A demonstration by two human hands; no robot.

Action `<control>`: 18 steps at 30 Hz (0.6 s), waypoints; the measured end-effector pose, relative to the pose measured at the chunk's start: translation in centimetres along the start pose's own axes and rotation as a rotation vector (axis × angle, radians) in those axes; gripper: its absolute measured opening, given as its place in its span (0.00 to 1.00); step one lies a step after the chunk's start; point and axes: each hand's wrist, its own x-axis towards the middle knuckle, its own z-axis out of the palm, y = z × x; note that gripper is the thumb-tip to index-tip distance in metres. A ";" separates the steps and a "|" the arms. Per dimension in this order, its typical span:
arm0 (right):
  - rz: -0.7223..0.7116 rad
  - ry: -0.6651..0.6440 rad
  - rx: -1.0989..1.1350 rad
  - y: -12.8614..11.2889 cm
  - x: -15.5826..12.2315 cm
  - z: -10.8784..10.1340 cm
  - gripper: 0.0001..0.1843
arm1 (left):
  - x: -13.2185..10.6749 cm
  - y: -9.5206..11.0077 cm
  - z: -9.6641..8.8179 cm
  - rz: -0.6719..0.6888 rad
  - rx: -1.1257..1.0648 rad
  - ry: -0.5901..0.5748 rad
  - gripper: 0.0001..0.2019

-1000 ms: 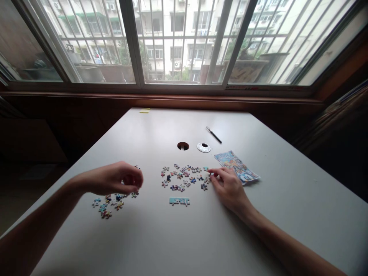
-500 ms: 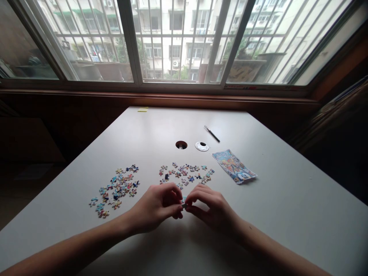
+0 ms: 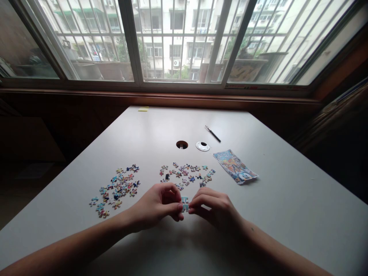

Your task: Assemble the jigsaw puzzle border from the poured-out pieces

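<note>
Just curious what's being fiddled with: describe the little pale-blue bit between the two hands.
The pale-blue bit looks like a few joined jigsaw pieces of flat card, light blue with white marks. The left hand and right hand pinch it from either side at the fingertips, close over the white table. Fingers hide its ends.

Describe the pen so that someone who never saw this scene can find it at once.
Start at the white table under the window and find the round hole near its middle, with a white ring beside it. Just beyond the ring and slightly right lies the pen. It is the only long, thin, dark thing there; the ring is round and the leaflet flat and colourful.
</note>
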 end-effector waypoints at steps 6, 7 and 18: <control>0.014 -0.062 0.040 0.2 0.0 -0.5 0.06 | -0.1 0.0 -0.3 0.017 0.063 -0.031 0.13; 0.026 -0.062 0.027 0.4 0.0 -0.8 0.06 | -0.2 0.0 -0.5 0.052 0.140 -0.008 0.12; 0.284 -0.082 -0.111 2.3 -0.8 -2.0 0.05 | -0.2 -2.6 -2.5 0.874 1.260 0.015 0.16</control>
